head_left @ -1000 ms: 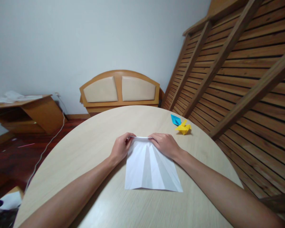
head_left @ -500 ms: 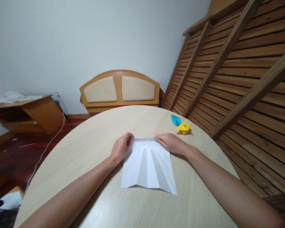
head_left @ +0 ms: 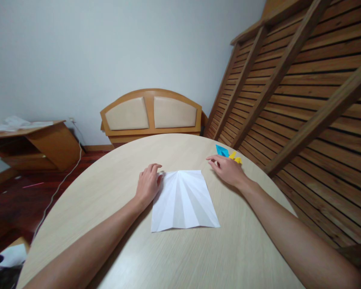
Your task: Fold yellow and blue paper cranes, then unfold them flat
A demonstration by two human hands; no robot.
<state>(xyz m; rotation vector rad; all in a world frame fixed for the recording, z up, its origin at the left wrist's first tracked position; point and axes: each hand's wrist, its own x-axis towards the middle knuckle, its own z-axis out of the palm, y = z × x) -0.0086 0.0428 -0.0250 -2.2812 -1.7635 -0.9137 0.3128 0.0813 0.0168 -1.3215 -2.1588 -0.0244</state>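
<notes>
A white sheet of paper [head_left: 185,200] with fan-like creases lies on the round table [head_left: 180,257] in front of me. Beside its far left corner is my left hand [head_left: 149,182], its thumb and index finger apart; whether it touches the edge I cannot tell. My right hand [head_left: 228,170] is off the paper, to the right of the far right corner, fingers loosely curled and apart with nothing between them. Behind that hand lie a blue folded paper piece [head_left: 222,150] and a yellow folded paper bird [head_left: 237,159], which it partly hides.
A wooden headboard [head_left: 152,94] stands behind the table. Slatted wooden panels [head_left: 313,116] lean along the right side. On the left is a low wooden cabinet [head_left: 54,144] with white crumpled material [head_left: 16,121] on top. A white cable [head_left: 60,188] runs down to the floor.
Both hands have let go of the paper's far edge. My right hand has moved right and away, toward the yellow bird. The paper has settled flatter on the table.
</notes>
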